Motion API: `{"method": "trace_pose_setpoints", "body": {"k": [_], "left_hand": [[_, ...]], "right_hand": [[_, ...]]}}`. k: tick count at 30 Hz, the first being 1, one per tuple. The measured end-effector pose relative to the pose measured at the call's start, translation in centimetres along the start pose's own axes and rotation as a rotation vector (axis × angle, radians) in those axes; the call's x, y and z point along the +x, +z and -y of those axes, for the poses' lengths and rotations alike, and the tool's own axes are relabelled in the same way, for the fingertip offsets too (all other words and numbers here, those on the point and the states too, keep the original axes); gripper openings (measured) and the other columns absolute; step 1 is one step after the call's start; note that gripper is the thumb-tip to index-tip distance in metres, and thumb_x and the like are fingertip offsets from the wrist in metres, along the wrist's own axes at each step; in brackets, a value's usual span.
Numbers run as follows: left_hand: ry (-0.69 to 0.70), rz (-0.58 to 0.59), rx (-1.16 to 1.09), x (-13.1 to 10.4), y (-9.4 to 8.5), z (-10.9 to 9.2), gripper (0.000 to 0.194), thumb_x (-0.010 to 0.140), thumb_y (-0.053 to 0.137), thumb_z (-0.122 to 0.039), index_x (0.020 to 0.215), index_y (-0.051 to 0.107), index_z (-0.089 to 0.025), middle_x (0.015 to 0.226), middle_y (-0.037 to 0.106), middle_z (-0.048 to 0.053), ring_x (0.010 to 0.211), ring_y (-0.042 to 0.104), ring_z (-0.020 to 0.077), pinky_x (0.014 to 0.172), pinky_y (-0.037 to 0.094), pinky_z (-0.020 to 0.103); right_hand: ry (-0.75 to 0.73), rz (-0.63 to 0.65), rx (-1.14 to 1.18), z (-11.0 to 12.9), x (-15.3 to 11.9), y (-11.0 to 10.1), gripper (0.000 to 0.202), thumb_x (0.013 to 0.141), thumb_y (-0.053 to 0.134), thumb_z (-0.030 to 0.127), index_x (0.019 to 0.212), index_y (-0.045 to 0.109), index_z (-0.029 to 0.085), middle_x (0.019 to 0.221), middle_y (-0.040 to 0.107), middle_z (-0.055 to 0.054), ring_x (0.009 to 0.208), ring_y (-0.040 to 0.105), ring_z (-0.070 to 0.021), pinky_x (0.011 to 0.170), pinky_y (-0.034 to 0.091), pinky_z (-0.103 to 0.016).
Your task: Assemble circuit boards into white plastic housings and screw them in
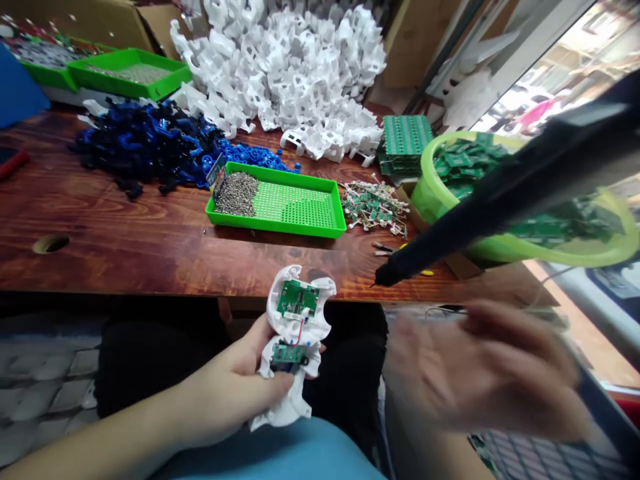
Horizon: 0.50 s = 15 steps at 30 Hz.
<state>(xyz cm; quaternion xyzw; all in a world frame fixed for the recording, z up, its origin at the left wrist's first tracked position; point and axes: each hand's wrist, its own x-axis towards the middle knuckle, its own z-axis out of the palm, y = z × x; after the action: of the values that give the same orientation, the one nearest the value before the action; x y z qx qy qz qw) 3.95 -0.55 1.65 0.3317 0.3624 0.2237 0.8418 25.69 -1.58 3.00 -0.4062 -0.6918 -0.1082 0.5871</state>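
My left hand (255, 387) is closed around a white plastic housing (285, 403), its thumb across the lower part. Two green circuit boards sit in the housing: an upper board (293, 300) and a smaller lower board (287, 355), with a red wire between them. To the right my right hand (475, 373) is blurred by motion, its fingers apart and nothing visible in them. Above it a black electric screwdriver (460, 213) hangs at a slant, tip down to the left, apart from the hand and the housing.
On the wooden table (125, 253) lie a green tray (300, 230) of screws, blue and black parts (150, 143), a heap of white shells (300, 67), wired small boards (377, 203) and stacked circuit panels (407, 137). A yellow-green basket (427, 170) holds boards at the right.
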Motion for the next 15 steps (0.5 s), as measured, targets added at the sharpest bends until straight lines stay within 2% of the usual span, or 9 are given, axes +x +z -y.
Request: {"method": "trace_pose_setpoints", "body": {"k": [2, 3, 4, 5, 9, 12, 15], "left_hand": [[0.021, 0.018, 0.126, -0.2, -0.1, 0.4, 0.054, 0.079, 0.066, -0.020, 0.129, 0.049, -0.029, 0.110, 0.067, 0.003, 0.089, 0.061, 0.0162, 0.074, 0.045, 0.021], [0.033, 0.034, 0.166, -0.3, -0.1, 0.5, 0.056, 0.079, 0.066, -0.021, 0.131, 0.048, -0.030, 0.111, 0.066, 0.002, 0.089, 0.059, 0.0161, 0.075, 0.044, 0.022], [0.044, 0.050, 0.187, -0.3, -0.2, 0.7, 0.058, 0.079, 0.067, -0.022, 0.133, 0.046, -0.030, 0.111, 0.064, 0.002, 0.090, 0.058, 0.0161, 0.077, 0.044, 0.022], [0.045, 0.063, 0.192, -0.3, -0.2, 1.0, 0.060, 0.079, 0.067, -0.024, 0.134, 0.044, -0.030, 0.109, 0.064, 0.002, 0.088, 0.058, 0.0159, 0.077, 0.044, 0.023], [-0.004, 0.060, 0.152, -0.3, 0.1, 1.7, 0.061, 0.079, 0.067, -0.030, 0.135, 0.044, -0.029, 0.093, 0.063, 0.000, 0.076, 0.055, 0.0133, 0.069, 0.043, 0.021], [-0.010, 0.032, 0.143, -0.4, 0.3, 2.0, 0.061, 0.079, 0.067, -0.028, 0.135, 0.043, -0.029, 0.094, 0.063, 0.001, 0.076, 0.054, 0.0130, 0.068, 0.043, 0.020], [0.035, 0.011, 0.173, -0.6, 0.5, 1.9, 0.055, 0.081, 0.065, -0.028, 0.133, 0.046, -0.027, 0.101, 0.065, 0.003, 0.084, 0.057, 0.0152, 0.075, 0.046, 0.022]], "right_hand": [[-0.172, 0.332, -0.001, 0.8, 0.0, -0.5, 0.048, 0.074, 0.064, 0.002, 0.117, 0.058, 0.024, 0.112, 0.061, -0.002, 0.100, 0.058, -0.0172, 0.088, 0.050, -0.032], [-0.249, 0.449, -0.034, 1.1, 0.2, -0.5, 0.031, 0.079, 0.062, 0.006, 0.107, 0.064, 0.018, 0.103, 0.066, -0.005, 0.095, 0.060, -0.0178, 0.085, 0.051, -0.032], [-0.284, 0.553, -0.058, 1.3, 0.4, -0.4, 0.020, 0.083, 0.059, 0.010, 0.100, 0.067, 0.016, 0.099, 0.068, -0.005, 0.094, 0.061, -0.0177, 0.086, 0.051, -0.032], [-0.318, 0.602, -0.076, 1.4, 0.6, -0.2, 0.016, 0.085, 0.057, 0.013, 0.096, 0.068, 0.017, 0.096, 0.069, -0.005, 0.093, 0.061, -0.0174, 0.086, 0.051, -0.031], [-0.401, 0.626, -0.065, 1.3, 1.1, 0.3, 0.018, 0.088, 0.052, 0.015, 0.092, 0.069, 0.016, 0.093, 0.072, -0.002, 0.089, 0.063, -0.0154, 0.086, 0.051, -0.029], [-0.452, 0.611, -0.063, 1.3, 1.1, 0.2, 0.020, 0.087, 0.051, 0.015, 0.091, 0.070, 0.014, 0.092, 0.072, -0.003, 0.084, 0.064, -0.0159, 0.080, 0.053, -0.030], [-0.471, 0.622, -0.020, 1.3, 0.7, -0.1, 0.024, 0.088, 0.047, 0.015, 0.093, 0.070, 0.010, 0.096, 0.072, -0.007, 0.081, 0.066, -0.0172, 0.072, 0.054, -0.031]]}}
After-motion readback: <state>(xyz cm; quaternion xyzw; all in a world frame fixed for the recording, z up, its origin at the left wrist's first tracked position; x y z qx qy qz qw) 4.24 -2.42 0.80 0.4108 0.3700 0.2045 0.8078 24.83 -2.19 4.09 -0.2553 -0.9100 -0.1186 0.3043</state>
